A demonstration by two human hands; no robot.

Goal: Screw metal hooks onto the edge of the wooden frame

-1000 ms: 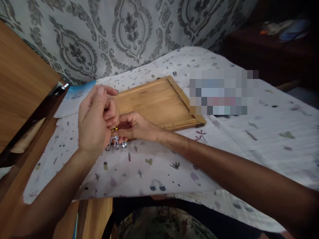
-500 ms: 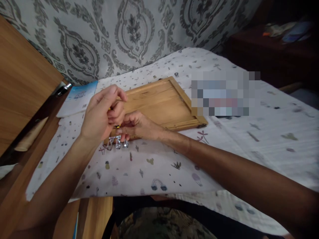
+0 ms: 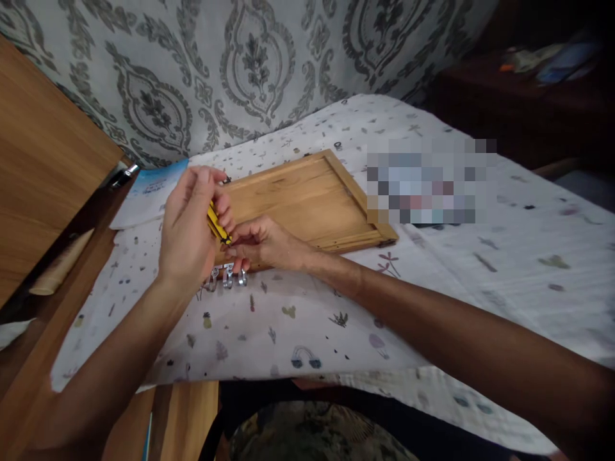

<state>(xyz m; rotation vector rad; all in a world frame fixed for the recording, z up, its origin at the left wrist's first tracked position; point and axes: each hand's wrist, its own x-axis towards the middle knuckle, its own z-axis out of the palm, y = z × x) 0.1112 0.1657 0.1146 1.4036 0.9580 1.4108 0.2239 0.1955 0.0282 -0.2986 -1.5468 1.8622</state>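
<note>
My left hand (image 3: 187, 230) is curled round a yellow-and-black screwdriver (image 3: 218, 224), whose lower end points down toward the near edge of a framed wooden panel (image 3: 293, 198). At that lower end, my right hand (image 3: 269, 243) is closed, thumb and fingers pinched together by the panel's near rim. Whatever lies between those fingertips is too small and hidden to make out. Several shiny metal hooks (image 3: 229, 278) stick out from the near rim just below my fingers. The panel lies flat, its left part covered by my hands.
A patterned white cloth (image 3: 288, 333) covers the table. A blue-and-white booklet (image 3: 152, 189) lies at the far left, and a blurred-out item (image 3: 423, 189) is right of the panel. A patterned wall covering (image 3: 259, 64) rises behind; a wooden cabinet side (image 3: 48, 128) stands at left.
My left hand has turned and shifted slightly left, showing more of the screwdriver handle. My right hand has stayed in nearly the same place at the panel's rim.
</note>
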